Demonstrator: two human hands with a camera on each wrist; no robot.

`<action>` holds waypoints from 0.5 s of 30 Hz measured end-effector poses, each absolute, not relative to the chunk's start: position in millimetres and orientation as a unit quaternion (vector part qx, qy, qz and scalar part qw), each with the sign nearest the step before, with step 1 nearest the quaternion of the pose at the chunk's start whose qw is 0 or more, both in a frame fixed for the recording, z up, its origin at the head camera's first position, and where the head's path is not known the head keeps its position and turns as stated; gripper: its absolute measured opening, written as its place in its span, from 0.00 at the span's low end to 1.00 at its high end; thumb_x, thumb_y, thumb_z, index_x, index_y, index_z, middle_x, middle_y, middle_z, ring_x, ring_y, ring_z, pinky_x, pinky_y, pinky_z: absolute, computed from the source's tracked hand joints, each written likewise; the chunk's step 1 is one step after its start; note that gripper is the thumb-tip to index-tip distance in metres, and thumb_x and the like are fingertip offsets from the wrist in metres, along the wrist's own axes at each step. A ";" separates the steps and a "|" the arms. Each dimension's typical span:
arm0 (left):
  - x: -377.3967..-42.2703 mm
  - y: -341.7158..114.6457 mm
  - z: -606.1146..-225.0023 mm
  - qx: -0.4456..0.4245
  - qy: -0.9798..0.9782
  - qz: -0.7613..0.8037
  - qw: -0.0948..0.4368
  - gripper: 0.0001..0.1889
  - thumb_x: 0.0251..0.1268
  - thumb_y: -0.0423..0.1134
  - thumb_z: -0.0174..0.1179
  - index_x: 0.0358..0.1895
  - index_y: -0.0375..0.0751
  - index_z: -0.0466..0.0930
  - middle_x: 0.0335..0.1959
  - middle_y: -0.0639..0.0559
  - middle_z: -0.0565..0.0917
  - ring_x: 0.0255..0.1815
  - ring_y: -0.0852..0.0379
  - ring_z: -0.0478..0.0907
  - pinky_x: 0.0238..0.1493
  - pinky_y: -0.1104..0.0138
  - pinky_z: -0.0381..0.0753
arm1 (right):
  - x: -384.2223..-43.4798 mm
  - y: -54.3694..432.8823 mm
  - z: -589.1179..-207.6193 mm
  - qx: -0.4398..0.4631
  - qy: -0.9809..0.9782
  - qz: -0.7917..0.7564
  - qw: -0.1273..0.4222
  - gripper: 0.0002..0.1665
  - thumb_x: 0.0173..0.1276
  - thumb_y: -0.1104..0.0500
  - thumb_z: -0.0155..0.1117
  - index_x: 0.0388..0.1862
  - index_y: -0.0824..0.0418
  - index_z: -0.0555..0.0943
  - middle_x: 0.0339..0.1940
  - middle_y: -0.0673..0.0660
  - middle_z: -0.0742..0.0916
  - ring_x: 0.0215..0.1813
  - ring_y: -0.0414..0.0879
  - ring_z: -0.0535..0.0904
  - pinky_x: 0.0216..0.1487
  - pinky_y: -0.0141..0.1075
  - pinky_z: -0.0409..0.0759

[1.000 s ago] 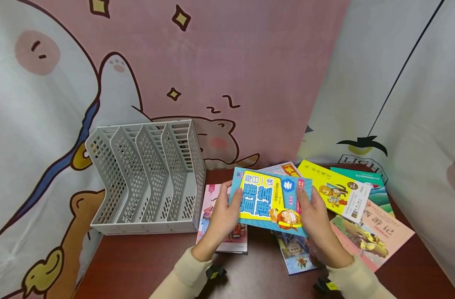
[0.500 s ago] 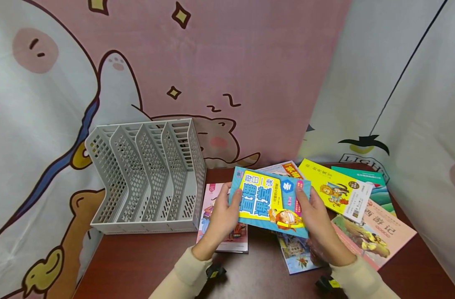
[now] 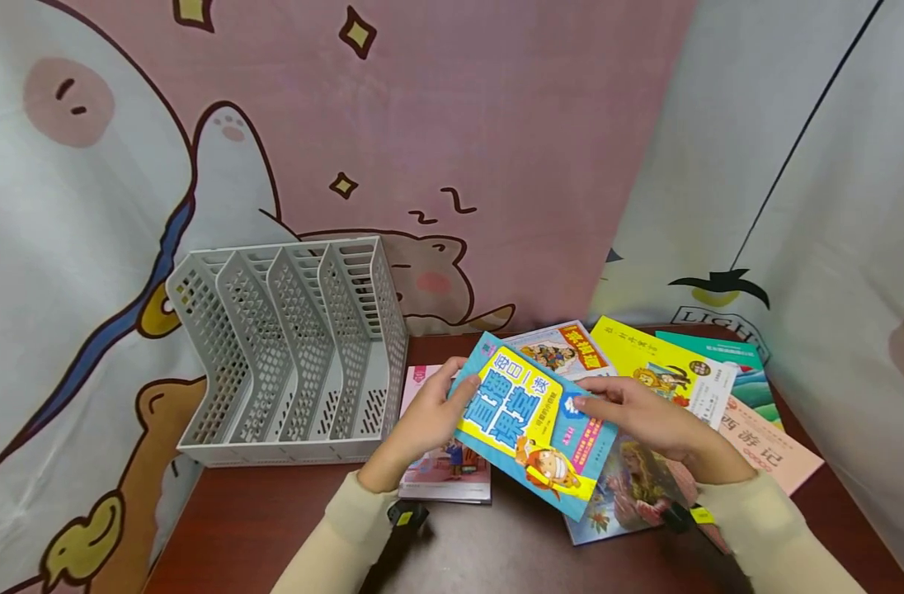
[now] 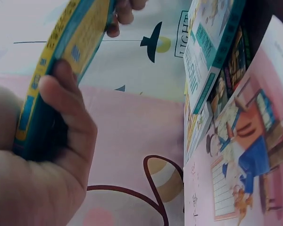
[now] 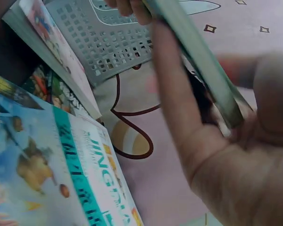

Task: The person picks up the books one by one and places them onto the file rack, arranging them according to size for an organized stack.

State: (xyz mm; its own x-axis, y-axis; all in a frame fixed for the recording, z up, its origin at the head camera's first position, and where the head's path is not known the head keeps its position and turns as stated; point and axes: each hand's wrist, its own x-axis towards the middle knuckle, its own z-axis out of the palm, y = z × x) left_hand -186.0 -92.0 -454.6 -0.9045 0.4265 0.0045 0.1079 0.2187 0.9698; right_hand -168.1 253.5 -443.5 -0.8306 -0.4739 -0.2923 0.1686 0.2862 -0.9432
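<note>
A blue-and-yellow children's book [image 3: 526, 421] is held up over the table in both hands, its front cover facing up and turned at a slant. My left hand [image 3: 426, 417] grips its left edge, thumb on the cover; in the left wrist view, fingers wrap round the book's spine [image 4: 30, 108]. At the upper right edge, my right hand [image 3: 656, 417] pinches the book with thumb on top and fingers behind. The right wrist view shows the page edges [image 5: 203, 66] in that hand. Below the left hand lies a pink book [image 3: 459, 487].
A grey slotted file rack [image 3: 289, 452] with several upright dividers stands at the left. Under and beside the right hand lie a fantasy-picture book [image 3: 633, 487], a yellow book [image 3: 619, 340], a green book [image 3: 752, 367], a peach book [image 3: 779, 450] and a white-and-red book [image 3: 552, 351].
The held book has turned clockwise, its right side swinging down toward the person. My right hand has shifted from its right end to the upper right edge; the left hand keeps its grip.
</note>
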 end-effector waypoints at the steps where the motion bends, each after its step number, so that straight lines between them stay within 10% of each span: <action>1: -186.8 -92.9 -453.8 0.183 0.769 0.597 0.140 0.18 0.92 0.52 0.51 0.71 0.51 0.73 0.36 0.43 0.89 0.28 0.51 0.91 0.30 0.59 0.92 | -169.8 253.1 -442.3 -0.118 0.747 -0.584 0.296 0.37 0.89 0.47 0.59 0.85 0.66 0.67 0.58 0.63 0.92 0.51 0.56 0.94 0.52 0.46 0.95; 6: -189.1 -94.1 -452.2 0.210 0.764 0.586 0.168 0.18 0.91 0.54 0.51 0.71 0.52 0.73 0.37 0.45 0.90 0.30 0.51 0.92 0.33 0.58 0.93 | -169.6 244.1 -440.5 -0.148 0.725 -0.571 0.356 0.37 0.91 0.45 0.55 0.87 0.61 0.64 0.56 0.64 0.93 0.51 0.60 0.95 0.51 0.50 0.95; 15: -191.5 -97.1 -452.6 0.183 0.784 0.576 0.141 0.21 0.88 0.56 0.57 0.73 0.54 0.78 0.35 0.46 0.91 0.27 0.51 0.91 0.31 0.60 0.92 | -157.6 230.4 -448.9 -0.163 0.729 -0.589 0.309 0.36 0.92 0.46 0.52 0.87 0.64 0.61 0.54 0.64 0.93 0.48 0.60 0.95 0.48 0.51 0.95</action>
State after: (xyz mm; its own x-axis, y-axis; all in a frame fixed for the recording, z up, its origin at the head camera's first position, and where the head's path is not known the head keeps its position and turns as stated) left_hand -191.5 -97.1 -452.6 -0.8935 0.4489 -0.0111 0.1240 0.2703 0.9548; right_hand -157.6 230.4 -448.9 -0.7554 -0.6020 -0.2587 0.1269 0.2530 -0.9591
